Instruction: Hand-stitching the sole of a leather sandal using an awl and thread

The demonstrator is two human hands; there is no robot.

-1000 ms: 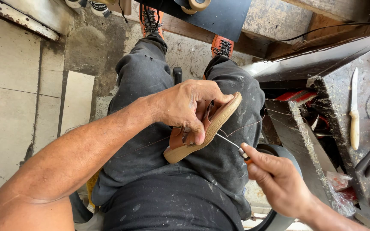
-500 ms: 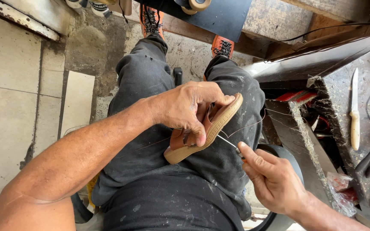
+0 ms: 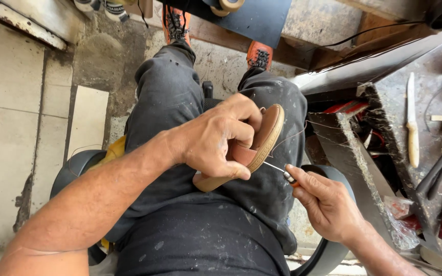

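lap: you sit on a chair (image 3: 78, 163), legs in dark trousers (image 3: 180, 117), orange shoes (image 3: 176, 23) out front on the concrete floor (image 3: 21, 102).
bench: to your right, a cluttered workbench (image 3: 384, 66) with a pale-handled knife (image 3: 412, 122), dark tools and red-handled bits; none of it touched.
sole: a tan shoe sole (image 3: 267, 138) lies tilted on edge over your right thigh, toe end up and away from you.
left hand: your left hand (image 3: 216, 138) is closed round the sole, fingers curled over its top face, thumb pressed along the lower edge.
right hand: your right hand (image 3: 328, 204) pinches the orange-tipped handle of an awl (image 3: 282, 173), remaining fingers loosely bent.
awl: the thin metal shaft meets the sole's rim just beside your left thumb; depth can't be read.
thread: a fine thread (image 3: 292, 137) loops off the sole's right side.
step: looks like stitching along the rim, mid-pierce.
next: likely needs a straight push, sole held steady, thumb kept off the point.
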